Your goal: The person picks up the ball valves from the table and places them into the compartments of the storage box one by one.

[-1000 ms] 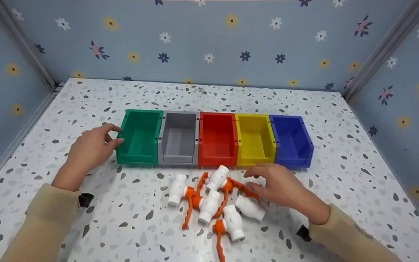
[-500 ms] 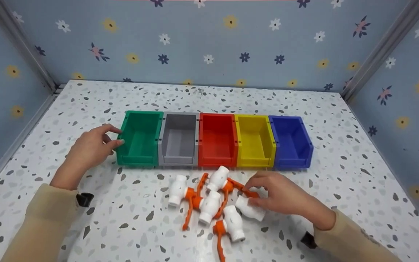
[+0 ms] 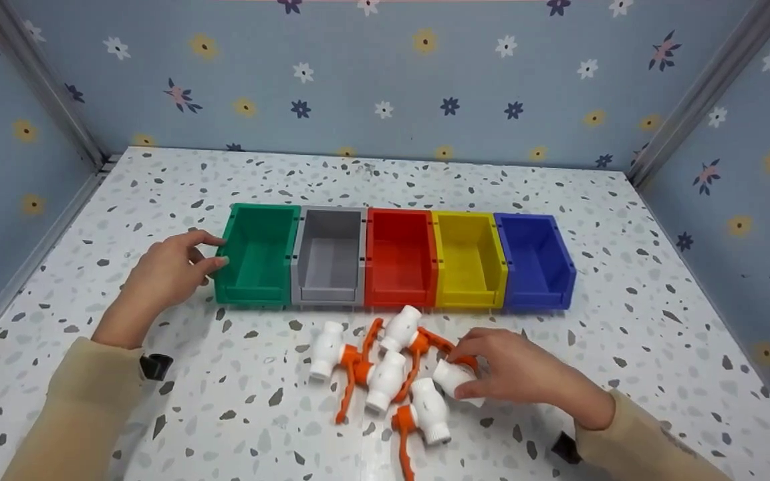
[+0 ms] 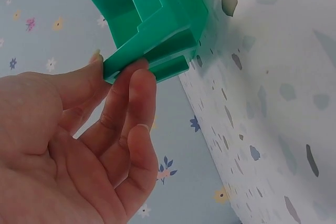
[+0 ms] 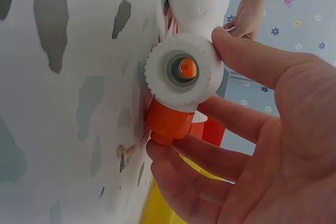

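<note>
My left hand (image 3: 168, 270) pinches the left side rim of the green bin (image 3: 257, 294). In the left wrist view, thumb and fingertips meet on the lip of the green bin (image 4: 176, 22), and the other fingers curl below. My right hand (image 3: 522, 367) holds a white plastic ball valve (image 3: 450, 377) lying at the right of a small pile. In the right wrist view, the thumb rests on the white body of this ball valve (image 5: 208, 74), its ridged end facing the camera. Fingers curl under its orange part (image 5: 169, 120). Several similar valves (image 3: 386, 381) lie close to its left.
Beside the green bin, a grey bin (image 3: 328, 294), a red bin (image 3: 399, 297), a yellow bin (image 3: 468, 299) and a blue bin (image 3: 536, 302) stand in a joined row. Behind the speckled table (image 3: 385, 180) rises a flowered wall (image 3: 358, 73), with side panels left and right.
My right hand has come down and toward me from beyond the rightmost valve, and its thumb and fingers have closed round that valve. The left hand stays at the green bin.
</note>
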`<action>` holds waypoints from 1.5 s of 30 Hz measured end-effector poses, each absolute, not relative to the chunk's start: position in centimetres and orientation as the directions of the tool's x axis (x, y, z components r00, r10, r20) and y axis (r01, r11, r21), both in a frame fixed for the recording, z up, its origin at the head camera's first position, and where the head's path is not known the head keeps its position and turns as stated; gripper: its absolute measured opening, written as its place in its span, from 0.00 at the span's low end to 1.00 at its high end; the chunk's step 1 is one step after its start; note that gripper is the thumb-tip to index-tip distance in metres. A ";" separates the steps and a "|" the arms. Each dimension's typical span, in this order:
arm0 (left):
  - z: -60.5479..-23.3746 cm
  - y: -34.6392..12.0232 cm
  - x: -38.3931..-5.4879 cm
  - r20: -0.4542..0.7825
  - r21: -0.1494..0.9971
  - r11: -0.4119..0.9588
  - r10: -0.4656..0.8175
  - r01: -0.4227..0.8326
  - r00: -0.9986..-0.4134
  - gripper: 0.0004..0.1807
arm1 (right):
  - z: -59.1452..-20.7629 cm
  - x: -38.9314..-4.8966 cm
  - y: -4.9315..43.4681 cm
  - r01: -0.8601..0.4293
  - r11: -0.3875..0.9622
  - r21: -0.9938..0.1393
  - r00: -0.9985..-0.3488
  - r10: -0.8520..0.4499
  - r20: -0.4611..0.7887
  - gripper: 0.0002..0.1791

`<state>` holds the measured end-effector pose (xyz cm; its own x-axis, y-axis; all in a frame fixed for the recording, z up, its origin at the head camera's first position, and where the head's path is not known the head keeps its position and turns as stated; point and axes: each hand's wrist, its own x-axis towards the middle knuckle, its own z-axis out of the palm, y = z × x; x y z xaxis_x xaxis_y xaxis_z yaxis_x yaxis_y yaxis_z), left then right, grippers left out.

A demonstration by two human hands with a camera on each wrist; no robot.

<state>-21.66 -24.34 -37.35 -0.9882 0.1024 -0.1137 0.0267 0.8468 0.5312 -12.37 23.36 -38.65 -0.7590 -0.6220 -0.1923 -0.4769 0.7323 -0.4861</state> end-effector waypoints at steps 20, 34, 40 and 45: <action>-37.2 -24.1 -21.9 -0.078 0.512 0.857 0.108 0.053 -0.991 0.24 | -39.0 -11.6 23.0 -0.513 0.759 -0.402 -0.778 -0.608 -0.157 0.25; -37.2 -24.1 -22.1 -0.115 0.525 0.851 0.101 0.026 -0.988 0.25 | -39.5 -11.6 23.1 -0.503 0.772 -0.390 -0.808 -0.579 -0.104 0.22; -37.2 -24.4 -21.9 -0.118 0.533 0.846 0.100 0.022 -0.988 0.27 | -38.9 -11.7 23.2 -0.476 0.789 -0.388 -0.840 -0.539 -0.066 0.21; -37.3 -24.5 -21.9 -0.122 0.525 0.851 0.095 0.017 -0.988 0.28 | -38.3 -11.8 23.5 -0.444 0.813 -0.376 -0.872 -0.488 -0.027 0.22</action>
<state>-21.88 -24.53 -37.35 -0.9880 0.0947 -0.1218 0.0168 0.8508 0.5252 -11.78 23.49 -38.28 -0.8722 -0.4885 -0.0268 -0.4440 0.8133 -0.3760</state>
